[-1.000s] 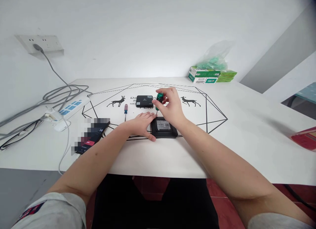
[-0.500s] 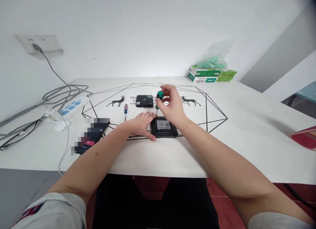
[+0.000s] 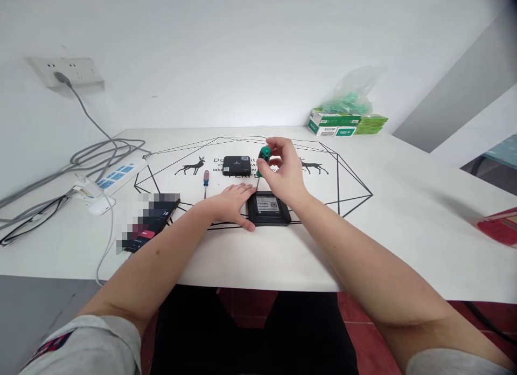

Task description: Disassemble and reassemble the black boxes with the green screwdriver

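My right hand (image 3: 285,173) grips a green and black screwdriver (image 3: 264,155) by its handle. The shaft points down at the far left corner of a square black box (image 3: 270,220), which lies flat with a white label (image 3: 267,203) facing up. Against the left side of that box rests my left hand (image 3: 234,205), flat with fingers stretched out and thumb at the near left corner. Farther back lies a second flat black piece (image 3: 236,165) with small stickers. A smaller screwdriver (image 3: 206,179) with a red and blue handle lies left of it.
A phone (image 3: 155,224), partly blurred out, lies by my left forearm. A power strip (image 3: 121,175) and tangled grey cables (image 3: 103,151) take up the left side. Green and white boxes (image 3: 335,119) with a plastic bag (image 3: 351,95) stand against the wall. Something red (image 3: 501,227) sits far right.
My right hand and the green screwdriver have shifted very slightly to the right, and the handle leans a little more to the right. My left hand and the black box stay put.
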Demonstrator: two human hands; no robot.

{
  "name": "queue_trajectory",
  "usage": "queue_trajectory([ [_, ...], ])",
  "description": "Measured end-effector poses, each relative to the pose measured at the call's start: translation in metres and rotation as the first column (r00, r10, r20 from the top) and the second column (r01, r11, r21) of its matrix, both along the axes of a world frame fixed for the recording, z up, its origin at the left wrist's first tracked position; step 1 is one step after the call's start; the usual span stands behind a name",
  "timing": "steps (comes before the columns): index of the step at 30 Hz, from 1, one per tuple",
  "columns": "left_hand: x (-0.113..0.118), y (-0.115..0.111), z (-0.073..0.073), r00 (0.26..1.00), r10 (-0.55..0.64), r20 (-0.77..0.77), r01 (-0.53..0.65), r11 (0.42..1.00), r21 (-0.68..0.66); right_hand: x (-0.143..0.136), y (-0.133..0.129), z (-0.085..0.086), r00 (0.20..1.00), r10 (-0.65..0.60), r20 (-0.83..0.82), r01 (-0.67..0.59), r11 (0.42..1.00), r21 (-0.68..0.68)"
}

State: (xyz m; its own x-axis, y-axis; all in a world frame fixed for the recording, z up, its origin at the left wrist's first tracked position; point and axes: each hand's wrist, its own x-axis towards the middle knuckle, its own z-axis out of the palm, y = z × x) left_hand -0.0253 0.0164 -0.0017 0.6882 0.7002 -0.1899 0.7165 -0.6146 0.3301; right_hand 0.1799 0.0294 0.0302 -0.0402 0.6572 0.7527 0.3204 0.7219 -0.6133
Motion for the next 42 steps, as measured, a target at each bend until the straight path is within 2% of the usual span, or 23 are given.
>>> queue_trajectory([
  [6, 0.0007, 0.0005, 0.0002, 1.0, 0.005, -0.006, -0.005, 1.0, -0.005, -0.0026, 0.0002, -0.0027, 0.999, 0.019, 0.032, -0.018, 1.0, -0.019],
  [14, 0.001, -0.0022, 0.004, 1.0, 0.006, -0.005, -0.006, 1.0, -0.007, -0.0017, -0.0028, -0.0016, 0.989, 0.146, 0.015, -0.143, 0.982, -0.121],
  [19, 0.002, -0.0016, 0.0036, 1.0, 0.011, -0.005, -0.011, 1.0, 0.002, -0.0018, -0.0018, -0.0005, 0.993, 0.052, 0.108, -0.046, 0.998, -0.052],
  [23, 0.0017, -0.0004, 0.002, 1.0, 0.009, -0.023, -0.009, 1.0, 0.002, -0.0011, -0.0005, 0.0008, 0.995, -0.027, 0.091, 0.031, 0.999, -0.042],
  [29, 0.001, -0.0013, 0.0032, 1.0, 0.003, -0.024, -0.002, 1.0, 0.004, -0.0025, -0.0016, 0.0026, 1.0, -0.011, 0.021, 0.014, 0.995, -0.103],
  [42, 0.0011, -0.0003, -0.0007, 1.0, 0.01, -0.012, -0.01, 1.0, 0.016, 0.0, 0.0008, 0.003, 1.0, -0.03, 0.0, 0.03, 0.997, -0.068],
])
